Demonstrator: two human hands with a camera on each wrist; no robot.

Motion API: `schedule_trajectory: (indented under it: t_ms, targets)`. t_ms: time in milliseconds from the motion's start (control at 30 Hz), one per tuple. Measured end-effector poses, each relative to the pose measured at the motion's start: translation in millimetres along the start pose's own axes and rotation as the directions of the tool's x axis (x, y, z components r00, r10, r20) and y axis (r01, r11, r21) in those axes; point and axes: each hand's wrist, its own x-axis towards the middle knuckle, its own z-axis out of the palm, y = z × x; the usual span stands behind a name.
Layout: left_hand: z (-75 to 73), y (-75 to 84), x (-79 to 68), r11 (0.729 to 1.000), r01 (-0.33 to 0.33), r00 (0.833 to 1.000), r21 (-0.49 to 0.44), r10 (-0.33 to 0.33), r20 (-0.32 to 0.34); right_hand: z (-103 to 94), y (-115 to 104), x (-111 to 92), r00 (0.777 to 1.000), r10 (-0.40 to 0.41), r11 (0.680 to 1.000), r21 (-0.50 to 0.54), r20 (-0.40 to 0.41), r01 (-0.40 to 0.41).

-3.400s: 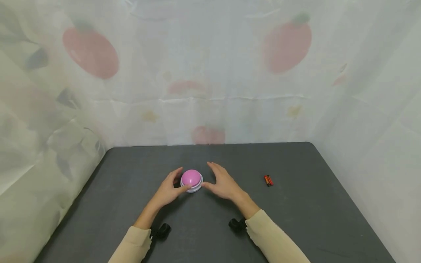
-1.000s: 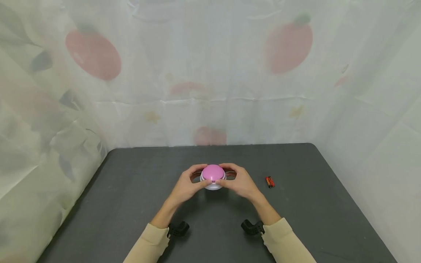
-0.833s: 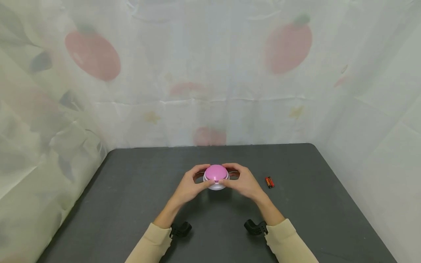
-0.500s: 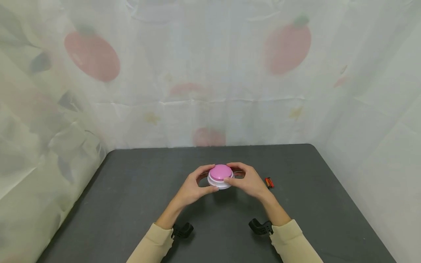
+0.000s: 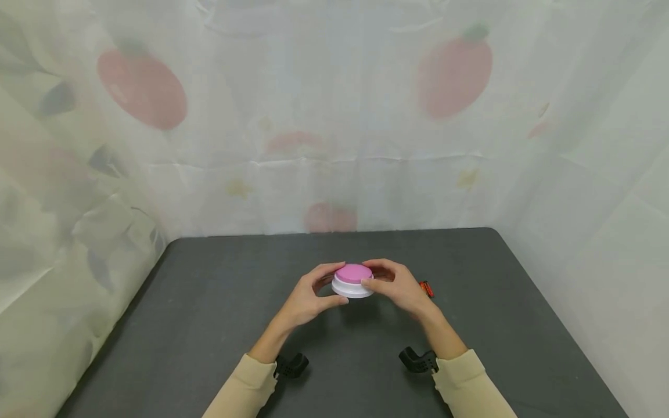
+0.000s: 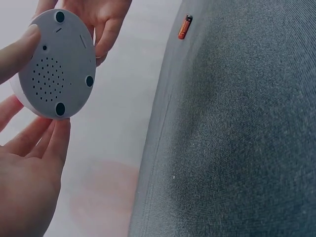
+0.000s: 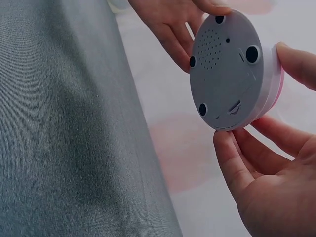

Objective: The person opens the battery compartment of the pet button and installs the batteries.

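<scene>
A round push button (image 5: 351,287) with a pink dome and white base is held above the dark table, its dome tilted away. My left hand (image 5: 308,299) grips its left side, and in the left wrist view the thumb (image 6: 22,49) lies on the underside. My right hand (image 5: 399,287) holds the other side, thumb near the dome's edge. Both wrist views show the white underside (image 7: 217,84) with speaker holes, dark round feet and a battery cover. Two red-and-black batteries (image 5: 427,289) lie on the table behind my right hand, partly hidden by it.
The dark grey table (image 5: 235,273) has its far edge against a pale hanging cloth (image 5: 334,104) with fruit prints. More cloth hangs down on the left and right sides. Black wrist mounts (image 5: 418,360) stick out inward from both forearms.
Both hands have taken hold of the push button, lifted it and moved it right. Recently it has tilted back, showing more white base, and my left thumb has shifted to its underside.
</scene>
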Motion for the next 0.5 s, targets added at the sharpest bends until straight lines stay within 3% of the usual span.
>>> schedule_trajectory:
  t_ms: [167,500]
  targets:
    - [1.4,4.0,2.6,1.0,0.023,0.999,0.02,-0.023,-0.024,-1.3,-3.0,-3.1,1.0,-0.029,1.0,0.004,0.003,0.029]
    - [-0.1,14.1,8.3,0.994,0.107,0.993,0.019,-0.106,-0.06,-3.5,1.7,-8.6,0.984,-0.18,0.984,0.016,0.0,0.18]
